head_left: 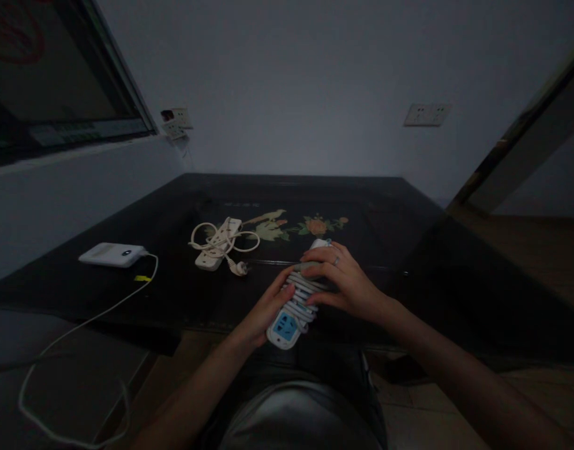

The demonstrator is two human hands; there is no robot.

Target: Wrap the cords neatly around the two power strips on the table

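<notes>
A white power strip [287, 330] with blue socket faces is held tilted above the near edge of the table, its grey-white cord [301, 299] wound several times around its middle. My left hand [272, 306] wraps the strip from the left, thumb pressed on the coils. From the right, my right hand [338, 278], a ring on one finger, closes over the upper part of the strip and the cord; what its fingertips pinch looks like the cord's grey end, partly hidden. Beyond my left hand, a second white power strip [210, 257] lies on the table with its cord looped loosely over it.
A black table [361, 206] with a painted bird and flowers stands against the wall. On its left lies a white power bank [112, 254] with a cable [80, 325] hanging over the edge, beside a yellow tag [143, 278]. Wall sockets [427, 115] sit behind.
</notes>
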